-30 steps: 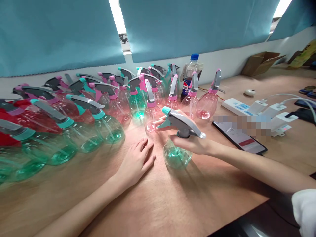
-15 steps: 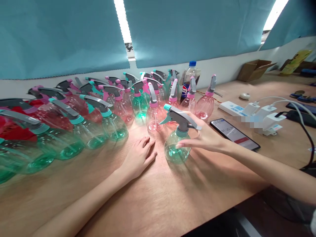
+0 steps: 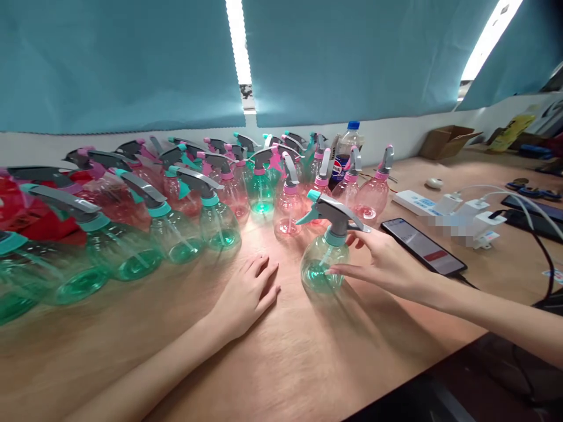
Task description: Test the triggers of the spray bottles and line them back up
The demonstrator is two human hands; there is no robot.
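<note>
A clear green spray bottle (image 3: 324,266) with a grey and teal trigger head stands upright on the table, its nozzle pointing left. At its right side is my right hand (image 3: 380,261), with the thumb stretched across the bottle's front and the curved fingers apart from the thumb near the neck. The hand looks loosened around the bottle; whether the fingertips touch it I cannot tell. My left hand (image 3: 248,293) lies palm down on the table to the left of this bottle, fingers spread and holding nothing. Just behind stands a pink spray bottle (image 3: 289,214).
Several green and pink spray bottles (image 3: 178,240) crowd the left and back, around red plastic (image 3: 35,202). A cola bottle (image 3: 347,146) stands behind. Rightward are a phone (image 3: 422,246), a power strip (image 3: 413,202) with chargers and cables, and a cardboard box (image 3: 446,142).
My right fingers have drawn back rightward from behind the green spray bottle, which stays in place. The view has shifted slightly; my left hand still rests on the table.
</note>
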